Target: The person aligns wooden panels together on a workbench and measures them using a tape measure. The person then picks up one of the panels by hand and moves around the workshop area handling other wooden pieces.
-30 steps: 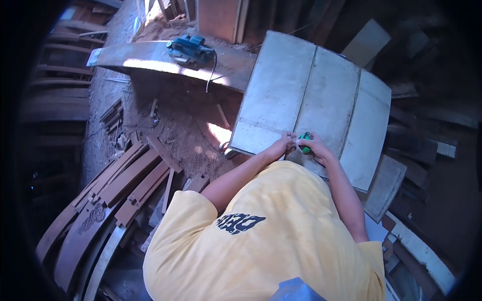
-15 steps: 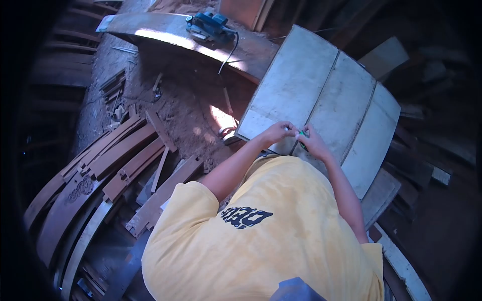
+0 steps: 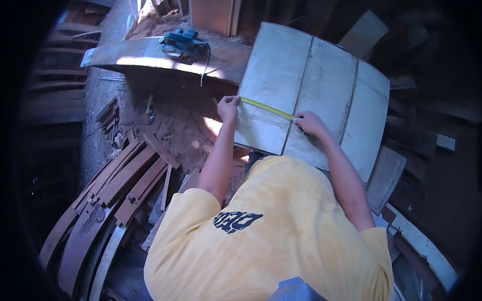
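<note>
Left hand (image 3: 228,108) moving away from right hand (image 3: 310,123) to panel (image 3: 329,75) edge, tape (image 3: 266,106) stretching between; left pinching tip, right gripping other end; keeping tape flat, taut, straight mattering.

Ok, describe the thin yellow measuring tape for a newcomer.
Find the large, pale rectangular panel with dark seams. Across its leftmost section, the thin yellow measuring tape stretches between left hand and right hand. Unlike those seams, it's bright yellow.
</note>
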A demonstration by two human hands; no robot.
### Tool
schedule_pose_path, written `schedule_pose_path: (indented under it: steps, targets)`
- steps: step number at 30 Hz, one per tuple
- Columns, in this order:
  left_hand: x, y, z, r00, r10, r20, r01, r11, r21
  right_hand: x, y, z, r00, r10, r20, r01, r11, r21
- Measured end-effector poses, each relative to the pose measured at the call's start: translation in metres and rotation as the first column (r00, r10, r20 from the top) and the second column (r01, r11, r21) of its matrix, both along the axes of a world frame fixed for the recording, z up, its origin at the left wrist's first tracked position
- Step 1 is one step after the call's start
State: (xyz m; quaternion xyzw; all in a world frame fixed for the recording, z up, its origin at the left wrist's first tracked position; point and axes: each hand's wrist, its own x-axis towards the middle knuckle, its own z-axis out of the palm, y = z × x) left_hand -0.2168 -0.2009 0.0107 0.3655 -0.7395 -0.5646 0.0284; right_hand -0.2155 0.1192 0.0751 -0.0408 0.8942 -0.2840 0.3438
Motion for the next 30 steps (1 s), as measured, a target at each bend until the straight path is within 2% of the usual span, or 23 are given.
schedule_pose_path:
  steps: [3,5,8,10,12,13,15,16,17,21,25,26,27,30]
  targets:
    - [0.000,-0.002,0.003,0.999,-0.033,0.035,0.034,0.999,-0.021,-0.003,0.007,-0.017,1.000,0.031,-0.001,-0.031,0.999,0.007]
    - [-0.003,-0.005,0.002,0.996,-0.057,0.072,0.059,0.998,-0.024,-0.006,0.011,-0.008,0.996,0.031,0.089,-0.035,0.998,0.049]
    - [-0.005,-0.010,-0.011,0.990,-0.052,0.130,0.053,0.999,-0.003,-0.001,0.031,-0.013,0.991,-0.068,0.117,0.066,0.998,0.023]
    - [-0.001,-0.015,-0.016,0.995,-0.071,0.068,0.067,0.996,0.063,0.009,0.068,-0.007,0.981,-0.156,0.118,0.155,0.988,0.017]
    - [0.008,-0.011,-0.012,0.996,-0.086,-0.015,0.084,0.991,-0.106,0.017,0.104,-0.004,0.987,-0.159,-0.018,0.159,0.987,0.025]
    - [0.015,-0.005,-0.007,0.995,-0.103,-0.007,0.102,0.989,-0.107,0.020,0.129,0.006,0.971,-0.234,0.054,0.234,0.972,0.005]
    - [0.031,0.003,0.006,0.992,-0.128,0.023,0.126,0.913,-0.389,0.033,0.195,-0.010,0.971,-0.229,-0.065,0.220,0.968,-0.119]
    - [0.040,0.008,0.011,0.990,-0.135,0.031,0.136,0.908,-0.395,0.039,0.220,-0.001,0.952,-0.305,0.039,0.307,0.948,-0.087]
    - [0.048,0.015,0.015,0.988,-0.141,0.058,0.152,0.869,-0.471,0.042,0.245,0.011,0.916,-0.377,0.139,0.386,0.921,-0.047]
    - [0.074,0.039,0.015,0.976,-0.178,0.121,0.214,0.724,-0.656,0.064,0.322,0.014,0.930,-0.365,0.045,0.366,0.931,-0.015]
    - [0.095,0.080,0.034,0.968,-0.151,0.200,0.247,0.701,-0.669,0.073,0.366,0.004,0.938,-0.347,-0.022,0.347,0.938,0.013]
    - [0.098,0.091,0.039,0.960,-0.146,0.240,0.268,0.733,-0.625,0.074,0.373,0.000,0.938,-0.345,-0.039,0.346,0.938,0.007]
    - [0.102,0.095,0.040,0.950,-0.141,0.279,0.284,0.764,-0.579,0.075,0.376,0.002,0.940,-0.340,-0.037,0.340,0.940,-0.001]
    - [0.112,0.103,0.032,0.939,-0.173,0.296,0.323,0.735,-0.596,0.075,0.391,0.009,0.938,-0.345,-0.043,0.347,0.936,0.050]
